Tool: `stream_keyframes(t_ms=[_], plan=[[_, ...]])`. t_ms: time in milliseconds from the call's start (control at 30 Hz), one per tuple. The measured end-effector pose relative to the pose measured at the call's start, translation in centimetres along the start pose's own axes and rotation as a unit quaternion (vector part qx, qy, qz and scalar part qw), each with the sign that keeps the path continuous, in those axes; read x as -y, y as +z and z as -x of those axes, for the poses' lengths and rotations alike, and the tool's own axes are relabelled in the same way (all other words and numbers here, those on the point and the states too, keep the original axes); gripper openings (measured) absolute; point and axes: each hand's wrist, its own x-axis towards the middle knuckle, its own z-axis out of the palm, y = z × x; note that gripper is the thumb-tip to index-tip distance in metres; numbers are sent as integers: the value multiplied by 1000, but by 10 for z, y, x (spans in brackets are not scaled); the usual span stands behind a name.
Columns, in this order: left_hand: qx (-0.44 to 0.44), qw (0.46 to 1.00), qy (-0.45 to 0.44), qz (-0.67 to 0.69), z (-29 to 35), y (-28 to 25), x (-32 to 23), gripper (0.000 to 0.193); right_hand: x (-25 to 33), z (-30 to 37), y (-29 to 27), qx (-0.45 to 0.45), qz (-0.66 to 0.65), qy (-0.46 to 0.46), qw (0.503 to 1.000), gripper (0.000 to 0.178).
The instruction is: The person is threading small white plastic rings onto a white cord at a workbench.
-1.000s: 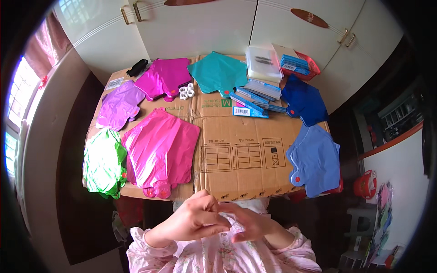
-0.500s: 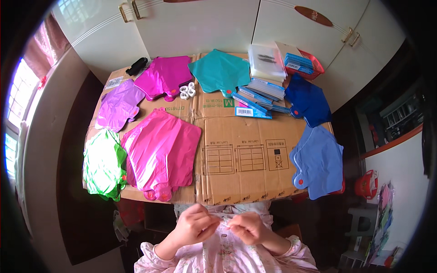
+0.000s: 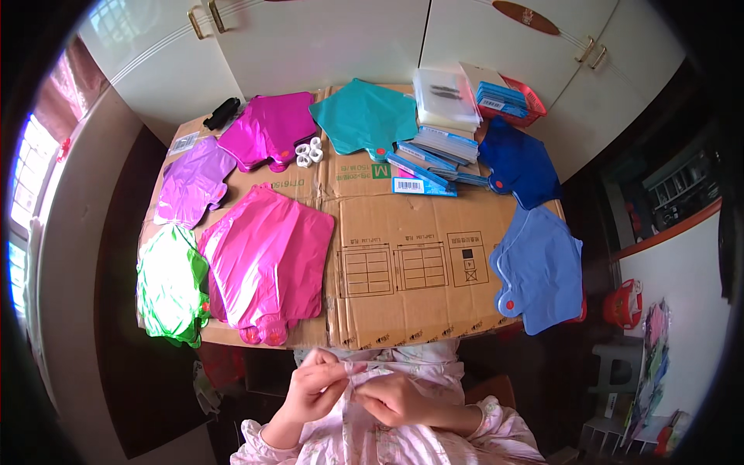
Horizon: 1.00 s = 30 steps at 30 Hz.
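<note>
My left hand (image 3: 316,386) and my right hand (image 3: 394,400) are close together over my lap, just below the near edge of the cardboard-covered table (image 3: 372,322). The fingers of both are closed in a pinch. A thin, pale, see-through strip seems to run between them, too faint to name. Nearest on the table is a stack of flat pink foil balloons (image 3: 271,260), with green foil balloons (image 3: 172,283) to its left. Light blue foil balloons (image 3: 539,267) are at the right edge.
Purple (image 3: 194,182), magenta (image 3: 267,128), teal (image 3: 364,116) and dark blue foil balloons (image 3: 519,163) lie around the table. Blue-edged packets (image 3: 434,163), clear plastic sleeves (image 3: 446,101), a red basket (image 3: 535,105), white rolls (image 3: 308,153) and a black object (image 3: 222,114) stand toward the back.
My right hand has moved left, closer to my left hand, and turned more palm-down. My left hand has shifted slightly left. The whole view has tilted a little.
</note>
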Motion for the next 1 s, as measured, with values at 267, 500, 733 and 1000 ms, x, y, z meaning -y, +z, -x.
stream_keyframes(t_ms=[267, 500, 733, 1000], plan=[[30, 991, -18, 130, 3, -4, 4, 21, -8, 0, 9, -27, -6, -24, 999, 6], [79, 956, -12, 282, 11, -11, 14, 14, -20, 0, 16, -31, 3, 30, 999, 5], [54, 939, -63, 335, 16, -9, 17, 15, -25, 0, 18, -48, -11, -3, 999, 8], [136, 926, -55, 349, 18, -21, 29, 17, -34, -7, 19, -19, 67, -52, 996, 7]])
